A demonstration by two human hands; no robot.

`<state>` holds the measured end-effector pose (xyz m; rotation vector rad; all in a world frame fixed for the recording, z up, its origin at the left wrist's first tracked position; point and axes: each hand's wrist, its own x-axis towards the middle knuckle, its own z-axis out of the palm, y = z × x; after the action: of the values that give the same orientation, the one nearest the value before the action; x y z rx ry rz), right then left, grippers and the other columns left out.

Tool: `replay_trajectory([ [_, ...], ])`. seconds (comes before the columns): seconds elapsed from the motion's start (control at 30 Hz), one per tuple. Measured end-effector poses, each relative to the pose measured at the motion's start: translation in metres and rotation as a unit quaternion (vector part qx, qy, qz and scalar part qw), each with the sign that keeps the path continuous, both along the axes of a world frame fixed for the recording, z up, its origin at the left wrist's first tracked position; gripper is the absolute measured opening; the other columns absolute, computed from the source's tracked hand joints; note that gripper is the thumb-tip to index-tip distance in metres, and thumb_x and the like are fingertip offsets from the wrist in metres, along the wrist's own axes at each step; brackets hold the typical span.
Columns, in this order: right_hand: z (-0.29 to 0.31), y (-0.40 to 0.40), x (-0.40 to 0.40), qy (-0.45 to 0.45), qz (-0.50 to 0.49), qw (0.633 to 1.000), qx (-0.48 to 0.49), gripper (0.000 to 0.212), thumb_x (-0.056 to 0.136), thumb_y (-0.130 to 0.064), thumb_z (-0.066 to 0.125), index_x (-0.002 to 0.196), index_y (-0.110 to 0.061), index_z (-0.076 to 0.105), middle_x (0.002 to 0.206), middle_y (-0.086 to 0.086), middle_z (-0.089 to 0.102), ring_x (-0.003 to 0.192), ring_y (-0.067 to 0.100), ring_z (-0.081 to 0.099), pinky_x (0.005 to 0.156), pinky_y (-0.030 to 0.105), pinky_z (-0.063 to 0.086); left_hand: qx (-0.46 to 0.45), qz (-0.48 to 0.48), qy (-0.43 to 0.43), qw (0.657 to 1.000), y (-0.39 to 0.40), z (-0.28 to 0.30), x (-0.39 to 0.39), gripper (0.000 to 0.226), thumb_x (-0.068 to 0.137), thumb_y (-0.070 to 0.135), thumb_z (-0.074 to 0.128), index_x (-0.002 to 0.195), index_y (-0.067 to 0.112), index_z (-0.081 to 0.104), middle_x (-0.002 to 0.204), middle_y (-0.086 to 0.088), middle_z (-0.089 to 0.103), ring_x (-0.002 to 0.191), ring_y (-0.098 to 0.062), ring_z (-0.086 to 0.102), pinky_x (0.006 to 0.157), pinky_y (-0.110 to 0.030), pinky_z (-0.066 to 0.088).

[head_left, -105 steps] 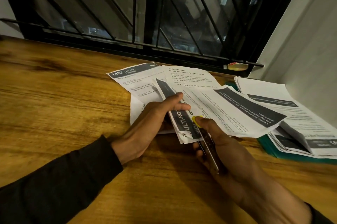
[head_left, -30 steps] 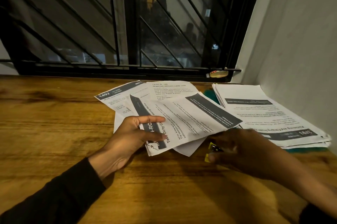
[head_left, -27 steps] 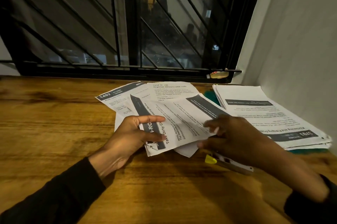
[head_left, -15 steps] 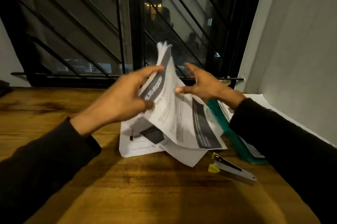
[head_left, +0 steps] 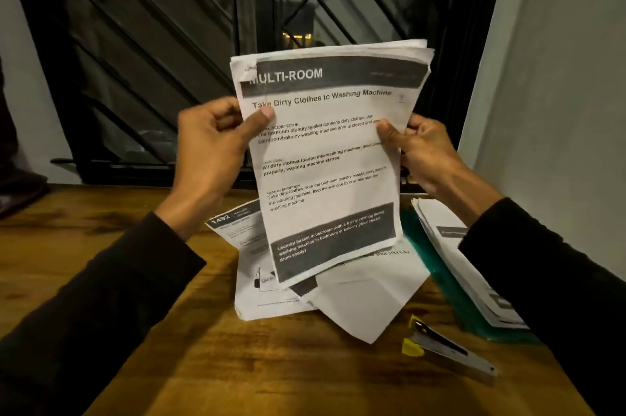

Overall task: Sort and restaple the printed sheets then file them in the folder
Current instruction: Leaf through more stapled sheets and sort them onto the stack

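Raised upright off the table since half a second ago, the stack of sheets (head_left: pixel 325 158) is gripped at its side edges by the left hand (head_left: pixel 213 141) and the right hand (head_left: pixel 420 151), while the stapler (head_left: pixel 450 349) is left below, nearer the right hand.

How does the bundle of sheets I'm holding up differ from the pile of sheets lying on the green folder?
The held bundle stands upright, off the table, gripped by the left hand and right hand; the pile on the folder lies flat, untouched. The held bundle's front page faces the camera, readable; the pile's text is blurred. Both are white printed sheets with dark bands.
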<state>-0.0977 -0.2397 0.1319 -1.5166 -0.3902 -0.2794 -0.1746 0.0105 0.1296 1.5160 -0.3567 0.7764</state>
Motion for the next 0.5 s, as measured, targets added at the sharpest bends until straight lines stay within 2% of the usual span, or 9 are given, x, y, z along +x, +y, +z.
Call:
replay_trajectory([
  [0.13,0.004,0.0,-0.017,-0.005,0.011,1.0,0.007,0.028,0.078,-0.024,0.071,0.104,-0.019,0.066,0.099,0.002,0.075,0.085,0.017,0.073,0.065,0.031,0.06,-0.05,-0.022,-0.029,0.998,-0.003,-0.001,0.0,0.014,0.092,0.013,0.066,0.106,0.013,0.07,0.1,0.004,0.077,0.097,-0.017,0.073,0.08,-0.028,0.058],
  [0.33,0.007,0.005,-0.034,-0.011,0.023,1.0,0.019,0.038,0.079,-0.022,0.071,0.115,-0.012,0.065,0.098,0.002,0.075,0.086,0.021,0.073,0.067,0.034,0.059,-0.089,-0.011,-0.051,0.995,-0.004,0.015,-0.006,0.009,0.094,0.015,0.065,0.102,0.015,0.069,0.097,0.004,0.077,0.095,-0.017,0.073,0.08,-0.029,0.058],
  [0.5,0.007,0.009,-0.043,-0.016,0.037,0.999,0.018,0.04,0.07,-0.025,0.072,0.108,-0.015,0.066,0.097,0.001,0.075,0.085,0.019,0.073,0.068,0.031,0.06,-0.108,0.021,-0.053,0.993,-0.005,0.022,-0.008,0.008,0.093,0.01,0.065,0.094,0.016,0.071,0.088,0.005,0.078,0.086,-0.017,0.075,0.075,-0.03,0.059],
])
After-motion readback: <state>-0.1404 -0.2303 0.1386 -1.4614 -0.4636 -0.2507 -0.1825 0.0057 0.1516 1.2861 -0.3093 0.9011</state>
